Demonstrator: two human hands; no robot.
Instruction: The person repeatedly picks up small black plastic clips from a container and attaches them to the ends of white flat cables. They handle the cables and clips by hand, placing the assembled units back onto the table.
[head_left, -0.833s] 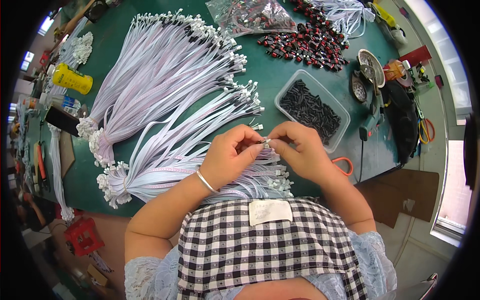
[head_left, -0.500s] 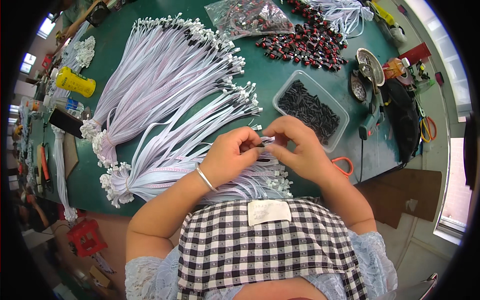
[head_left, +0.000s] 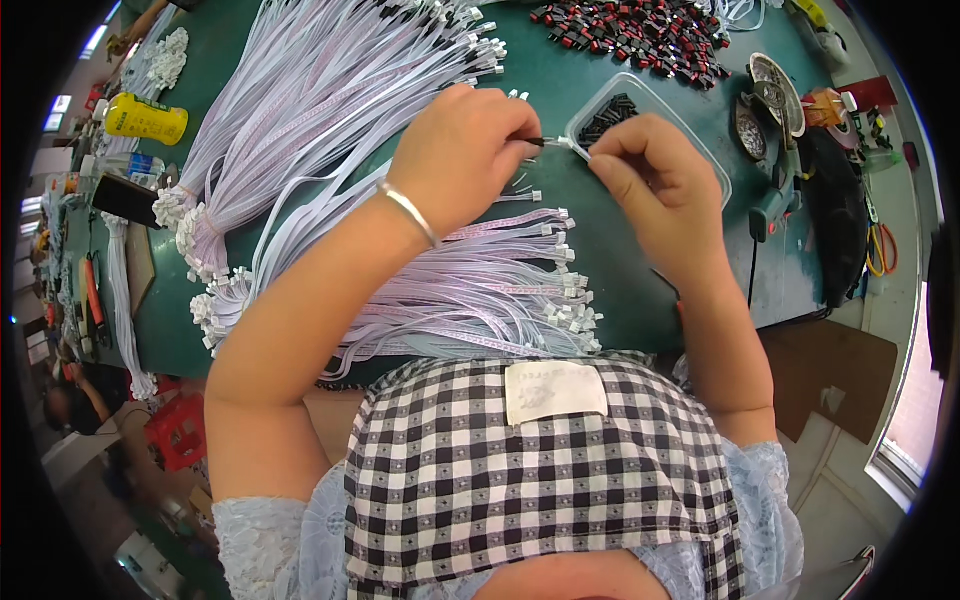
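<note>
My left hand (head_left: pixel 465 150), with a silver bangle at the wrist, is closed in a pinch on a short black sleeve (head_left: pixel 538 142). From the sleeve's right side a thin white cable end (head_left: pixel 566 142) stretches across to my right hand (head_left: pixel 660 185), whose thumb and forefinger pinch it. Beneath my left forearm lies a fanned bundle of flat white cables (head_left: pixel 500 270), their white plugs pointing right. A clear plastic box (head_left: pixel 722 165) stands behind my right hand and partly hides behind it. Black sleeves (head_left: pixel 605 118) lie inside the box.
A larger white cable bundle (head_left: pixel 330 90) spreads over the green table (head_left: pixel 640 290) at far left. Red and black connectors (head_left: pixel 640 35) are heaped at the back. Metal dishes (head_left: pixel 775 95), a green hot-air tool (head_left: pixel 770 210) and orange-handled scissors (head_left: pixel 882 250) lie right. A yellow bottle (head_left: pixel 145 118) stands left.
Both hands have moved away from my body and drawn apart, with the white cable end now showing between them. The view has shifted, and my right hand now covers part of the box.
</note>
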